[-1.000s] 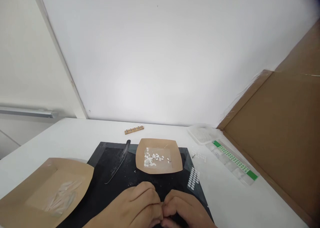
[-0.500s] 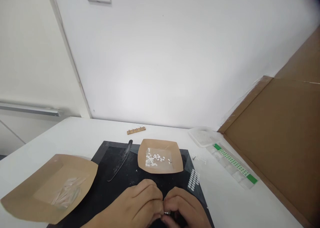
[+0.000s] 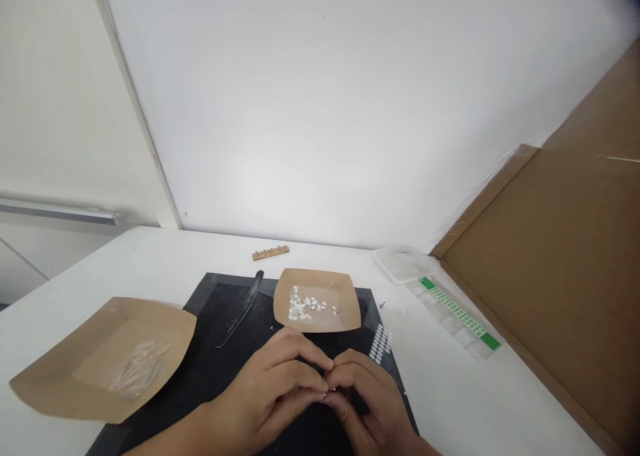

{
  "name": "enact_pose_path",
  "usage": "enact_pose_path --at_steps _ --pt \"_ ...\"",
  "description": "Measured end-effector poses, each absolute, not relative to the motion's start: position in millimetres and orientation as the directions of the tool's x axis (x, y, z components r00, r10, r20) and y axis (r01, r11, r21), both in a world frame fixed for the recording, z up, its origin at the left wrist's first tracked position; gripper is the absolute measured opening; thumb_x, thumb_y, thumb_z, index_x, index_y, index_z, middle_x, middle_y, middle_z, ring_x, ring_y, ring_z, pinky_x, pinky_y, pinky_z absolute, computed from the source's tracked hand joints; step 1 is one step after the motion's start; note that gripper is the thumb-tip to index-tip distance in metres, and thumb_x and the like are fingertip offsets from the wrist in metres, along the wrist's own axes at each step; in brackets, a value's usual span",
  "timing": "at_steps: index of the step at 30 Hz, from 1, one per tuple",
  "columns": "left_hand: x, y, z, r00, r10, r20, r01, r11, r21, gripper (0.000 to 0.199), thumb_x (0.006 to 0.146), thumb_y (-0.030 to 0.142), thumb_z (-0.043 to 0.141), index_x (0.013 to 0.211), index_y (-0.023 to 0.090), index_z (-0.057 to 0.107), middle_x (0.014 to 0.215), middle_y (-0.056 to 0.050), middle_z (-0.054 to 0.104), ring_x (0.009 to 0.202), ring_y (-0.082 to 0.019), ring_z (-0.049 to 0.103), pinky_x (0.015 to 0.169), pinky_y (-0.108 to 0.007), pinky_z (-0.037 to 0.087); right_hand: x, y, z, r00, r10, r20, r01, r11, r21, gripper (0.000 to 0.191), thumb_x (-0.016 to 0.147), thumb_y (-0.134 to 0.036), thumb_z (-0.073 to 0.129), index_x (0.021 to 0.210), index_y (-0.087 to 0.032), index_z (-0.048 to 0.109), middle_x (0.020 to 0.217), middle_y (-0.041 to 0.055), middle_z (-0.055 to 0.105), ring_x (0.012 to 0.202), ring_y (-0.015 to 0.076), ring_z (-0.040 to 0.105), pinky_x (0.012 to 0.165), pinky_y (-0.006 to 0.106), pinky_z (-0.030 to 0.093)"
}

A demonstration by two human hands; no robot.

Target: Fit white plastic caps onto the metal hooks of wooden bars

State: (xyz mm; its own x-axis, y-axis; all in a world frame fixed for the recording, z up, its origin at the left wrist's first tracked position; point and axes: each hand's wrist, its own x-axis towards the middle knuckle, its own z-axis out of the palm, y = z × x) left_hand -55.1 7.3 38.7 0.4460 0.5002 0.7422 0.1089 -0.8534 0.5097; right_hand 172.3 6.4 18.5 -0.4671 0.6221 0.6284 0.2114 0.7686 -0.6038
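My left hand (image 3: 280, 386) and my right hand (image 3: 367, 396) meet fingertip to fingertip low over the black mat (image 3: 220, 376). Both are closed in a pinch. Between the tips shows a tiny pale piece (image 3: 324, 396), too small and covered to name. Just beyond the hands stands a brown paper tray (image 3: 345, 283) with small white oval pieces (image 3: 303, 306) in it. A dark curved nail file (image 3: 245, 313), dusted with white powder, lies on the mat to the left. By the mat's right edge are rows of white oval tabs (image 3: 381, 344).
A larger paper tray (image 3: 65, 376) at left holds clear plastic pieces (image 3: 137, 369). Toward the wall lies a wooden strip (image 3: 271, 253) with several metal pegs. At right are a clear case (image 3: 460, 316) with a green label strip, a translucent lid (image 3: 403, 263) and a brown panel (image 3: 550, 263).
My hands have shifted slightly up in the view, and their fingers have straightened and come together at the tips. The metallic bit seen between them earlier is now mostly hidden. The view has tilted slightly down.
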Motion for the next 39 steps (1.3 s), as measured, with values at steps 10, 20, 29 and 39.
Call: enact_pose_path --at_steps 10,20,29,39 --pt "-61 4 33 0.488 0.510 0.708 0.148 -0.848 0.509 0.016 0.104 0.008 0.064 0.117 0.015 0.069 0.120 -0.013 0.071 0.110 -0.020 0.067 0.095 -0.032 0.058 174 4 25 -0.481 0.625 0.614 0.186 0.758 -0.625 0.008 0.101 -0.013 0.064 0.103 -0.021 0.066 0.091 0.0047 0.071 0.080 0.0176 0.068 0.070 0.027 0.055" --pt "-63 -1 40 0.522 0.414 0.746 0.263 -0.910 0.321 0.020 0.101 0.004 0.062 0.118 0.012 0.068 0.102 -0.011 0.072 0.090 -0.020 0.064 0.080 -0.031 0.058 176 3 32 -0.527 0.648 0.550 0.151 0.708 -0.690 0.004 0.105 -0.021 0.066 0.103 -0.023 0.069 0.090 0.0044 0.072 0.079 0.0175 0.069 0.071 0.027 0.055" --pt "-64 -2 30 0.540 0.455 0.708 0.281 -0.891 0.358 0.020 0.099 0.002 0.062 0.117 0.011 0.065 0.105 -0.012 0.069 0.094 -0.022 0.063 0.078 -0.033 0.057 179 3 28 -0.607 0.681 0.410 0.056 0.551 -0.832 0.010 0.109 -0.033 0.062 0.112 -0.025 0.068 0.088 0.0023 0.078 0.077 0.0154 0.075 0.071 0.024 0.056" --pt "-61 -2 37 0.468 0.401 0.787 0.238 -0.915 0.324 0.037 0.092 -0.004 0.069 0.127 0.008 0.069 0.103 -0.013 0.072 0.091 -0.021 0.064 0.080 -0.036 0.059 172 -5 32 -0.553 0.725 0.412 0.027 0.509 -0.860 0.015 0.107 -0.017 0.055 0.116 -0.026 0.063 0.092 0.0040 0.074 0.078 0.0159 0.073 0.066 0.025 0.055"
